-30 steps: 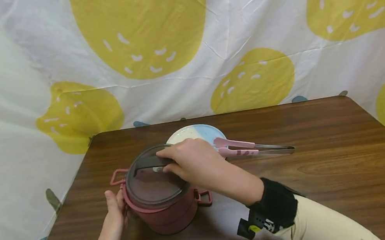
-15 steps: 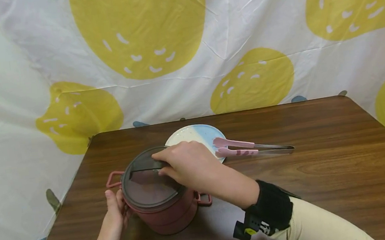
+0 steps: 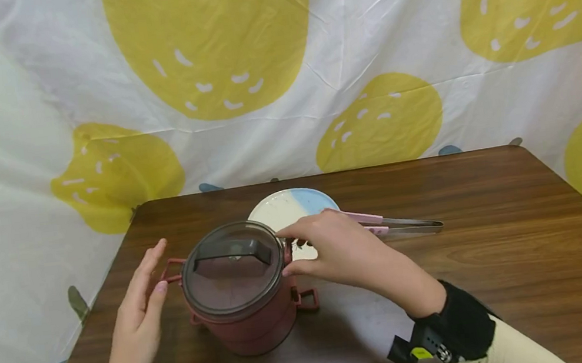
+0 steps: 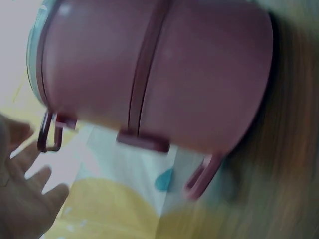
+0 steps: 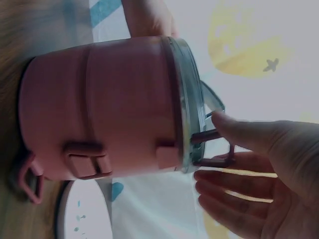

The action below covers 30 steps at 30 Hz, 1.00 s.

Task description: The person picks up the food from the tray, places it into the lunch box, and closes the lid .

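A dusty-red two-tier lidded pot [image 3: 256, 330] stands upright on the table, its grey see-through lid [image 3: 234, 297] resting level on top with a dark arched handle [image 3: 231, 250]. My left hand [image 3: 135, 322] is spread beside the pot's raised left latch [image 3: 172, 269], thumb near that latch and fingers straight. On the other side, my right hand [image 3: 341, 250] reaches to the lid's edge. Its thumb and fingers lie on either side of the raised right latch [image 5: 232, 154], thumb tip right at the latch and fingers loosely bent. Lower side loops [image 5: 31, 179] hang near the pot's base.
Behind the pot lies a white and blue plate [image 3: 277, 206], partly covered by the pot and right hand. Pink-tipped metal tongs [image 3: 413, 225] lie to its right, tips hidden by that hand. A lemon-patterned cloth [image 3: 245, 151] hangs behind the wooden table [image 3: 493, 278].
My right hand has let go of the lid handle and moved right to the right latch. The lid has settled level. My left hand has left the pot's side and risen beside the left latch.
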Tool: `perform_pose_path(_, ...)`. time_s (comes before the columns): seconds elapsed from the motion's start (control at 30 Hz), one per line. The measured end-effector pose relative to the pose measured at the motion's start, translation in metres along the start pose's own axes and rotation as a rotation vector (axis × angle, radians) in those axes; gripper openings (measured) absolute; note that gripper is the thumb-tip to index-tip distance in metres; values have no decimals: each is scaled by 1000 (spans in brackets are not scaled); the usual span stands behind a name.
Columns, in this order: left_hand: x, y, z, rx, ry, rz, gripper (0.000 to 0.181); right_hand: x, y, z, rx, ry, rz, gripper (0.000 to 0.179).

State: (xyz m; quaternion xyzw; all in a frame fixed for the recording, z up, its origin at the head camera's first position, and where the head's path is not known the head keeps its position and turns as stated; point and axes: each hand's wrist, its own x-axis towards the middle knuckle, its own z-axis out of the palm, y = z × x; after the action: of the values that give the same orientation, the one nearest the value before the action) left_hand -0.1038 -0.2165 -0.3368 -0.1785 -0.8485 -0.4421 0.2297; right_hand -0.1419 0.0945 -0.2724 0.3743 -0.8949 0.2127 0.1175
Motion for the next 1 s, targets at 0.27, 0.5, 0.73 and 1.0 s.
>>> perform_pose_path(0.27, 3, -10, -2, 141, -73, 84, 43, -14, 10, 9, 50, 33, 3, 23)
perform_pose_path(0.5, 4, -12, -3, 140, -84, 103, 42, -21, 11, 17, 67, 56, 73, 24)
perform_pose_path(0.73, 0, -19, -5, 130, -100, 69, 43, -20, 11, 31, 119, 75, 91, 29)
perform_pose_path(1.0, 1, -25, -7, 28, -100, 34, 44, -21, 12, 43, 209, 103, 139, 35)
